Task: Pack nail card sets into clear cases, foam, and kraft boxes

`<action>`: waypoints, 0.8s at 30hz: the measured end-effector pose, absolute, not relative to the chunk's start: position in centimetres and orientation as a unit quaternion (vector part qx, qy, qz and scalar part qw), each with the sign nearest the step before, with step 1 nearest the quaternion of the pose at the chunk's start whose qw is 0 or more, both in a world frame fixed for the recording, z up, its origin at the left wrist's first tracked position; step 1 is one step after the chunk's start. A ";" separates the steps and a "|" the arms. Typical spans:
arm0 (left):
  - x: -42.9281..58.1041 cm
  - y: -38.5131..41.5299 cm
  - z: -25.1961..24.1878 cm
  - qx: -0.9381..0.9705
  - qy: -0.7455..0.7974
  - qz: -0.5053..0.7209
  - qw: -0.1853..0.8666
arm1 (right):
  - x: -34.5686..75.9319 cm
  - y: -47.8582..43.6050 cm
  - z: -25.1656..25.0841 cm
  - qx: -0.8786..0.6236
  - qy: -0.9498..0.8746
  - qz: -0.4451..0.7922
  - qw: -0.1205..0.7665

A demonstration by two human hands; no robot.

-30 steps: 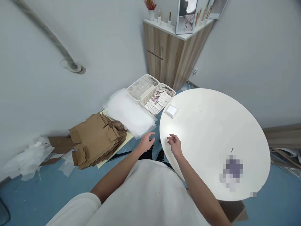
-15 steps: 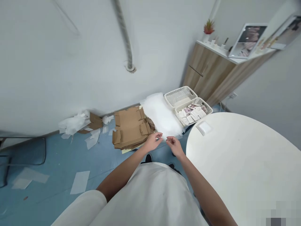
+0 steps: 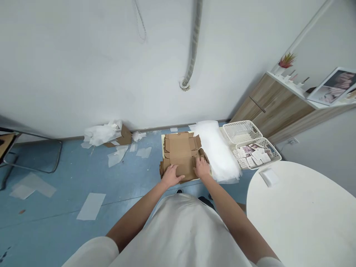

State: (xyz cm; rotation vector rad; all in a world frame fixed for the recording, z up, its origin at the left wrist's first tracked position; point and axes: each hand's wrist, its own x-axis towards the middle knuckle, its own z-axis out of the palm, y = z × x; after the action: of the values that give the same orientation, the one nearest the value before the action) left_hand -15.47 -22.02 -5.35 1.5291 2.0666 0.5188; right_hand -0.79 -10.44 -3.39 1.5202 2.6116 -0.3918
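Note:
A flattened cardboard box (image 3: pixel 179 150) lies on top of a stack of brown cardboard in front of me, its side flaps partly raised. My left hand (image 3: pixel 171 176) rests on its near left part, thumb stretched apart from the fingers along the near edge. At the near right, my right hand (image 3: pixel 202 167) has its fingers curled onto a folded flap; the fingertips are partly hidden. White foam sheets (image 3: pixel 218 150) are piled just right of the cardboard.
To the right are two white baskets (image 3: pixel 240 142), one holding small printed cards (image 3: pixel 256 155), and a round white table (image 3: pixel 303 207) with a small white packet (image 3: pixel 269 177). A wooden cabinet (image 3: pixel 283 105) stands behind. Paper scraps (image 3: pixel 91 206) and a metal-framed chair (image 3: pixel 55 157) are at left.
My view has swung left. Both hands, held close together in the air before the foam sheets, have moved apart and come down onto the flattened cardboard box.

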 end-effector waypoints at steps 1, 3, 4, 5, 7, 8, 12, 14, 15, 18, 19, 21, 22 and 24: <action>-15.5 -22.1 -5.4 0.561 0.762 0.196 0.257 | -0.4 -10.1 -3.4 0.504 0.853 -0.123 0.059; -15.2 -22.2 -5.3 0.571 0.758 0.192 0.251 | 0.5 -9.3 -3.1 0.512 0.849 -0.114 0.070; -15.0 -22.2 -5.1 0.582 0.753 0.184 0.245 | 0.9 -9.0 -2.9 0.521 0.842 -0.119 0.073; -14.7 -22.2 -5.0 0.594 0.748 0.175 0.241 | 1.3 -8.7 -2.7 0.533 0.833 -0.126 0.075; -14.4 -22.0 -4.6 0.612 0.738 0.158 0.238 | 1.7 -8.3 -2.2 0.559 0.813 -0.145 0.075; -14.3 -22.0 -4.4 0.619 0.733 0.152 0.238 | 1.8 -8.2 -1.9 0.571 0.803 -0.155 0.069; -14.6 -21.6 -3.8 0.655 0.701 0.159 0.234 | 1.9 -8.4 -0.8 0.587 0.788 -0.184 -0.002; -14.9 -21.4 -3.5 0.676 0.682 0.147 0.236 | 2.0 -9.0 -0.2 0.567 0.803 -0.168 -0.080; -15.0 -21.2 -3.4 0.676 0.685 0.127 0.240 | 2.1 -9.5 0.1 0.547 0.814 -0.157 -0.118; -15.1 -20.8 -2.9 0.666 0.704 0.080 0.234 | 2.1 -11.7 0.4 0.448 0.866 -0.187 -0.120; -15.1 -20.7 -2.7 0.663 0.710 0.073 0.226 | 2.2 -12.5 0.2 0.403 0.884 -0.223 -0.076; -15.2 -20.6 -2.3 0.663 0.717 0.075 0.202 | 2.2 -13.9 -0.6 0.343 0.895 -0.285 0.011; -15.2 -20.7 -2.1 0.665 0.718 0.083 0.188 | 2.3 -14.4 -1.1 0.345 0.886 -0.308 0.023; -15.3 -21.1 -1.8 0.672 0.715 0.106 0.162 | 2.5 -14.6 -1.9 0.364 0.851 -0.379 -0.014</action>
State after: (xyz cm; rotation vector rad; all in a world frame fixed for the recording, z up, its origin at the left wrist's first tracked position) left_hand -15.33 -21.14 -1.84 1.9177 2.0389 0.3020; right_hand 2.52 -14.61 -1.87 1.1550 2.6959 -1.2000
